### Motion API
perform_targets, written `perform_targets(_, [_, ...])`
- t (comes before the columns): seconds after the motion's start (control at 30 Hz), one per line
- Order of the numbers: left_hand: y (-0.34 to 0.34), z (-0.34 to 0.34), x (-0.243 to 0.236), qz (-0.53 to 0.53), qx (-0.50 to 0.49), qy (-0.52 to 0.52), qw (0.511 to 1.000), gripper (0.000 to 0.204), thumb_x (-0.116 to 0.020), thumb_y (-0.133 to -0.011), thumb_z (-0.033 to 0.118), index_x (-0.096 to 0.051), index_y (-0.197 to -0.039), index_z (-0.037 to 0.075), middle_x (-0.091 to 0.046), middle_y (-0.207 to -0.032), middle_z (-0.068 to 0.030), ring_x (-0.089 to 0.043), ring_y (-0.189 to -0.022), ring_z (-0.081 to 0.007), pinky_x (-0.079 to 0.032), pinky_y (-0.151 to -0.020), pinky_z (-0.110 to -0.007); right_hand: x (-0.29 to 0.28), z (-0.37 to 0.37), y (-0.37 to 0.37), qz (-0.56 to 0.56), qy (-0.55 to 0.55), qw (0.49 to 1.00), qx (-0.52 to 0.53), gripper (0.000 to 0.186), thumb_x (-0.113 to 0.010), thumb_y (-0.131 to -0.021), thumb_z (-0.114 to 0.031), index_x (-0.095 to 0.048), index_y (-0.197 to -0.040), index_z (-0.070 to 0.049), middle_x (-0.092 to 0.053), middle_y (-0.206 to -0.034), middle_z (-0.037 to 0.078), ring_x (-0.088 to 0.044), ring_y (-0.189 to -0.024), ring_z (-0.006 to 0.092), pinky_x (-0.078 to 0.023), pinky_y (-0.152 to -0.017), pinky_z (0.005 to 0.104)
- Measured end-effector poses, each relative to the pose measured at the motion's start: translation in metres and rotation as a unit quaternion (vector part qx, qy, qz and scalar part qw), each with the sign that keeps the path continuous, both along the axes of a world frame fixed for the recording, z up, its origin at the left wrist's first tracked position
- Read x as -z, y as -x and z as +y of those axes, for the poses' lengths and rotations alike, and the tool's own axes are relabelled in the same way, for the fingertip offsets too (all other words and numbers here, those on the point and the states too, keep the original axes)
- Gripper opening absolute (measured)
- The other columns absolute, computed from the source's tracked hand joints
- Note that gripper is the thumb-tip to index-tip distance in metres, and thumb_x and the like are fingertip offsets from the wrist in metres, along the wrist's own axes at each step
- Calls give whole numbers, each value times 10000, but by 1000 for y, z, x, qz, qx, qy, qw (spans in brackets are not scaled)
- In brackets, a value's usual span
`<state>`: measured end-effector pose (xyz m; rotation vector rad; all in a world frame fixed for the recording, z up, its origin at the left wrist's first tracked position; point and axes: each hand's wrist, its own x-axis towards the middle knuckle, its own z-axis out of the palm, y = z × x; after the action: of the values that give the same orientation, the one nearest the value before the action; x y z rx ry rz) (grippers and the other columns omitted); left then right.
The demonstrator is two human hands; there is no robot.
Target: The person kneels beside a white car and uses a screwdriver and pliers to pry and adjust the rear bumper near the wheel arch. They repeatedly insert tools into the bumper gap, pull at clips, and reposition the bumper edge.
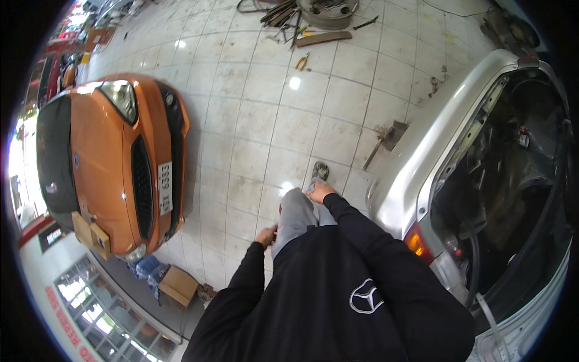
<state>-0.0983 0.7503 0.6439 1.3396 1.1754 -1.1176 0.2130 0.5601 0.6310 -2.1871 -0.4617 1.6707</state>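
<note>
My right hand [321, 192] is in front of my right thigh, fingers curled around a small, crumpled light blue-grey piece [316, 182] that looks like a cloth. Beside my left thigh hangs my left hand [265, 236]. Its fingers are partly hidden against the grey trousers [294, 216], and I cannot make out whether it holds anything. A shoe [320, 170] with a dark, mottled pattern shows just beyond the right hand, on the tiled floor [253, 127].
An orange car [108, 163] stands at left, with cardboard boxes [90, 235] on its hood. A silver car body [416, 163] with an open rear is close on my right. Orange-handled pliers [302, 61], a wooden block [324, 39] and a wheel rim [325, 15] lie ahead. A hammer-like tool [375, 151] lies nearer.
</note>
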Motion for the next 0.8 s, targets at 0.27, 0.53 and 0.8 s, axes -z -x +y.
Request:
perform_targets(0.27, [-534,171,32,-259,73,-230,935,451,-667,-964,404,-701,-1144,-8,-755,-799,-115,-706,-676,-184,-541,-610,-332,14,81,-215,43,-32,993,108,1120,-768,-758,-685,-367,-1549,-1,-442,-1530,305,-476,-1400,433,-421,-1155,456])
perform_targets(0.53, [-990,232,335,-260,381,-317,829,509,-752,-863,334,-601,-1309,140,-754,-1044,-203,-709,-1018,-405,-562,-871,-507,102,171,-484,-184,-37,879,439,953,-888,-716,-361,-443,-1526,-131,-363,-1559,308,-367,-1429,513,-368,-1184,534])
perform_targets(0.8, [-1193,287,588,-339,482,-439,679,272,-532,-958,226,-703,-1091,62,-708,-1110,-219,-685,-1025,-406,-559,-875,-507,124,204,-650,-33,-1,891,453,752,-851,-787,-299,-544,-1452,-129,-415,-1547,266,-381,-1419,498,-346,-1163,597])
